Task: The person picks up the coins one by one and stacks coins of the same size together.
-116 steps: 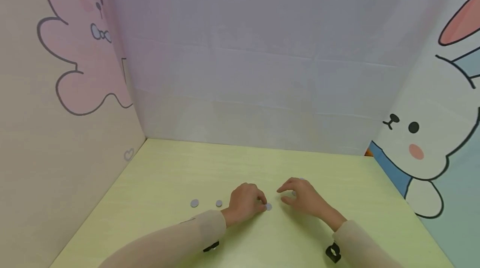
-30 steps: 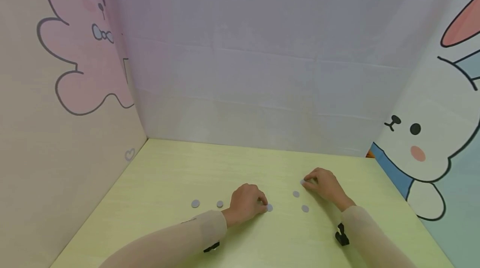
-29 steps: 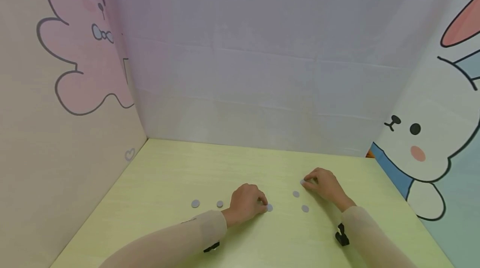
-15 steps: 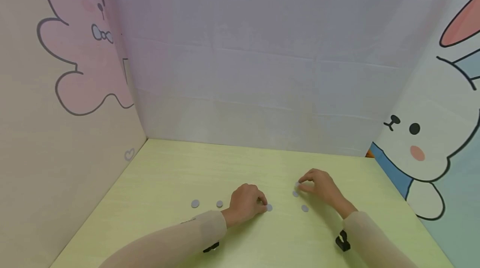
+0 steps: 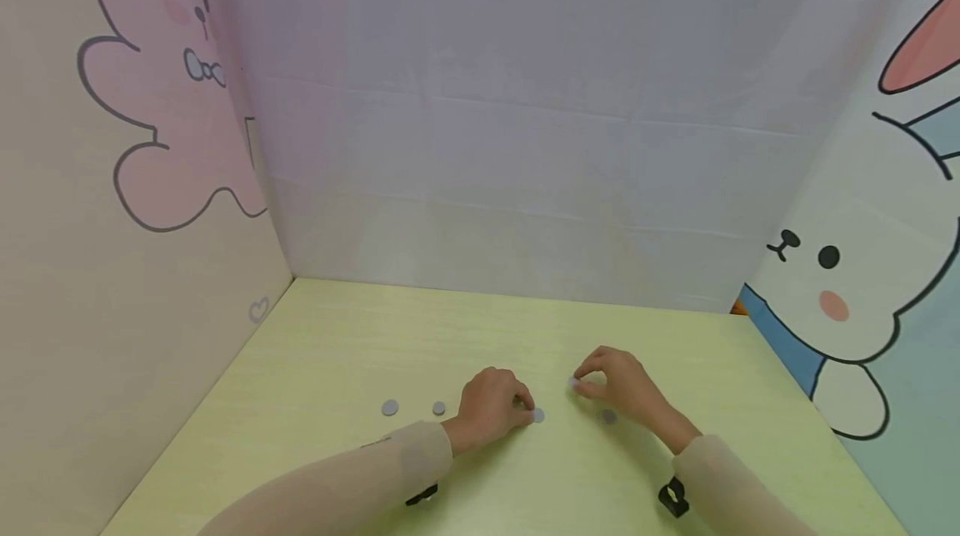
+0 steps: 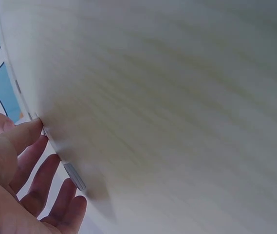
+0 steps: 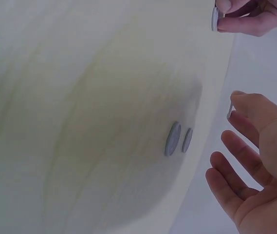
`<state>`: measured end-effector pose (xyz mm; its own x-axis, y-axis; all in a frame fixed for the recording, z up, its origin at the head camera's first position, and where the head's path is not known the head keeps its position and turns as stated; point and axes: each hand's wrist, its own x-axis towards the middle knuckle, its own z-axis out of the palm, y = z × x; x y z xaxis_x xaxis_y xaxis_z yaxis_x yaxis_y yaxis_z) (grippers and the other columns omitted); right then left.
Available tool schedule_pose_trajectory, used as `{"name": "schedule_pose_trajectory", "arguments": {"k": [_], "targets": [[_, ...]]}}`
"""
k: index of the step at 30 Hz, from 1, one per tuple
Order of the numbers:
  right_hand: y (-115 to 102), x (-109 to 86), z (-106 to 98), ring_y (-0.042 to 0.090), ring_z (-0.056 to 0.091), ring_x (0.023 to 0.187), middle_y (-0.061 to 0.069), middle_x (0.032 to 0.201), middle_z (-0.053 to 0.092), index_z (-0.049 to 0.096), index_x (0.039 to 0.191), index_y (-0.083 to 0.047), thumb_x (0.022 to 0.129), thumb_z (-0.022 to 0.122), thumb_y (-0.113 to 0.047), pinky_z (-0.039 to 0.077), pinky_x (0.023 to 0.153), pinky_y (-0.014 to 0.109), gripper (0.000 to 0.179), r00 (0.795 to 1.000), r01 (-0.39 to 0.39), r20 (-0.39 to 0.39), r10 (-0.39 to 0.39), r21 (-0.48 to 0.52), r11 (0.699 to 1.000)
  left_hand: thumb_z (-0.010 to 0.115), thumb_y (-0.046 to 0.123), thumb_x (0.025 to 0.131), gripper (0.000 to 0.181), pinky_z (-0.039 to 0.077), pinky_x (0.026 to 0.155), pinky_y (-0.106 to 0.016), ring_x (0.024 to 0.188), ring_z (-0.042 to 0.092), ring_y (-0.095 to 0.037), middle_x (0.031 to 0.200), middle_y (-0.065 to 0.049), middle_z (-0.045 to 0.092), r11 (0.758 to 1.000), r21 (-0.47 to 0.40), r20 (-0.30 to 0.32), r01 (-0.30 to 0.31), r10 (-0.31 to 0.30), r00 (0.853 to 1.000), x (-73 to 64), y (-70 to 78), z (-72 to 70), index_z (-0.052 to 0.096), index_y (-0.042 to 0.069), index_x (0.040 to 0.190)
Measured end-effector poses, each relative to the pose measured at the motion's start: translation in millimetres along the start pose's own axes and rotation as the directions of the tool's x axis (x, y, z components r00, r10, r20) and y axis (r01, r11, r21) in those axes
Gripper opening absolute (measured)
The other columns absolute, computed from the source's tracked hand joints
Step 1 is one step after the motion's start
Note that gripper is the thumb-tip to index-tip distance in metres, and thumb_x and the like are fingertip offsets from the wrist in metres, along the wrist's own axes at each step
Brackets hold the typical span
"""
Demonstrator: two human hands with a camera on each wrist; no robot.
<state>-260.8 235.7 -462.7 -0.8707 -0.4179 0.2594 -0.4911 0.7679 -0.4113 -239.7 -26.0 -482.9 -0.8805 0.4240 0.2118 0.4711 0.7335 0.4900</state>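
Observation:
In the head view my left hand (image 5: 491,407) stays low over the table, its thumb and index finger pinching the edge of a grey coin (image 5: 538,415). To its right, my right hand (image 5: 622,386) holds another coin (image 5: 573,383) between thumb and index fingertip, just above the table. The right wrist view shows this pinched coin (image 7: 230,109) edge-on, the other fingers loosely bent. Two coins lie flat under that hand, a nearer one (image 7: 173,139) and a farther one (image 7: 187,140). In the left wrist view, a small stack of coins (image 6: 75,176) stands beside my left fingers.
Left of my left hand lie two grey pieces, a wider coin (image 5: 390,408) and a smaller, thicker-looking one (image 5: 438,408). The pale yellow table (image 5: 360,336) meets a white back sheet (image 5: 480,144) and printed side panels.
My right hand has picked up the coin at the far right and carried it left and nearer, toward my left hand. My left hand has kept its place.

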Motion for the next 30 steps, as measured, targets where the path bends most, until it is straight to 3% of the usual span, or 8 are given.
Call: {"name": "schedule_pose_trajectory", "arguments": {"k": [16,30], "targets": [[-29.9,-1.2,20.5,0.020,0.071,0.091,-0.004,0.097,0.075,0.084,0.092,-0.013,0.090,0.087,-0.019,0.059,0.082,0.039,0.006,0.991,0.123,0.039,-0.125,0.032,0.992,0.093,0.032,0.084,0.009,0.046,0.067,-0.021,0.078,0.056,-0.003,0.084,0.012,0.070,0.998,0.046,-0.013,-0.033,0.034,0.999,1.5,-2.3,1.8,0.087,0.025,0.085],[-34.9,1.4,35.8,0.016,0.070,0.086,-0.003,0.092,0.075,0.084,0.089,-0.014,0.090,0.087,-0.018,0.058,0.078,0.034,0.005,0.974,0.221,0.047,-0.221,0.004,0.975,0.093,0.028,0.084,0.007,0.043,0.063,-0.019,0.077,0.056,-0.004,0.083,0.010,0.072,0.999,0.026,-0.027,-0.039,0.040,0.999,0.1,-1.2,-1.2,0.087,0.025,0.084]]}}
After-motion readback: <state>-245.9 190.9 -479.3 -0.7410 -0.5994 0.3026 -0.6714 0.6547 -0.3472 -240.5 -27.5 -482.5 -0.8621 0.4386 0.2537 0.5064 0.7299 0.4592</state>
